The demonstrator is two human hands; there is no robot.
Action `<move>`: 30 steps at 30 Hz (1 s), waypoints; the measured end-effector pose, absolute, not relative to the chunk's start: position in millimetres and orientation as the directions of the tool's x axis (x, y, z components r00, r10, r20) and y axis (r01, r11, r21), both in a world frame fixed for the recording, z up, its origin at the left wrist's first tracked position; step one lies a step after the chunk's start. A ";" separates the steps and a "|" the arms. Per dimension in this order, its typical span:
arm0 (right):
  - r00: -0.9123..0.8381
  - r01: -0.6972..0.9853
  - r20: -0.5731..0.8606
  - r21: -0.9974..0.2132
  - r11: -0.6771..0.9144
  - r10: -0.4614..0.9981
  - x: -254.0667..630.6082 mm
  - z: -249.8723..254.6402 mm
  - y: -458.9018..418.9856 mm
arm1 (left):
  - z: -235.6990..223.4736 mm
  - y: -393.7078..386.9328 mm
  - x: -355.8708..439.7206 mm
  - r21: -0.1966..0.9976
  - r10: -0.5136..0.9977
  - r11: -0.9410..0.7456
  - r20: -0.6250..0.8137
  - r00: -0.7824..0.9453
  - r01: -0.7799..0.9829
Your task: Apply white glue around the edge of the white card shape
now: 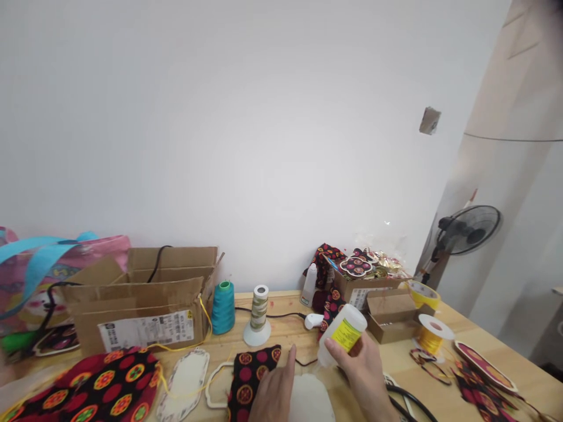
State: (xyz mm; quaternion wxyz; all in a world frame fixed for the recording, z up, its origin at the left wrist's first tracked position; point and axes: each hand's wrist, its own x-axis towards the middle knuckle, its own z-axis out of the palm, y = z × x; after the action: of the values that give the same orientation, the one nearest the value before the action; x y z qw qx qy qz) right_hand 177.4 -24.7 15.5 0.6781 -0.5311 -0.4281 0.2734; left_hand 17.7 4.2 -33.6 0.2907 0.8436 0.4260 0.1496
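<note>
My right hand (363,366) is wrapped round a translucent white plastic bottle (355,316) with a yellow label. The bottle leans over, its lower end near a white shaped board (309,398) at the bottom edge. Between a dark patterned cloth (253,375) and that board lies my left hand (273,392), index finger stretched out and nothing visible in its grasp. Left of the cloth are a thin white frame (212,388) and a pale oblong board with a decorated border (185,381).
Along the wall stand a cardboard box (88,310), a teal thread cone (223,310), a patterned thread spool (259,308) and a small white bottle (309,284). To the right are a filled box (352,287), a small open carton (391,328) and a yellow cord spool (431,340).
</note>
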 end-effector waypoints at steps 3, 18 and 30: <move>0.460 0.078 0.294 -0.953 0.292 0.838 172.3 16.2 -22.0 | -28.8 1.9 17.7 0.621 0.812 -0.455 -0.004 0.583 0.638; 0.387 0.232 0.379 -0.922 0.309 0.841 151.8 14.6 -11.2 | -27.5 -5.6 11.0 0.697 0.820 -0.427 0.031 0.571 0.576; 0.420 0.273 0.389 -0.916 0.294 0.820 157.4 8.4 -14.6 | -31.0 -6.4 10.3 0.708 0.822 -0.415 0.023 0.569 0.571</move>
State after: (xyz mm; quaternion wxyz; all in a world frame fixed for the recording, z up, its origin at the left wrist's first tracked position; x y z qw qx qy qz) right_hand 157.4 -14.6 8.4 0.6352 -0.5535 -0.4938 0.2153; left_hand 10.3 -6.4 -31.0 0.3346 0.8200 0.4248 0.1874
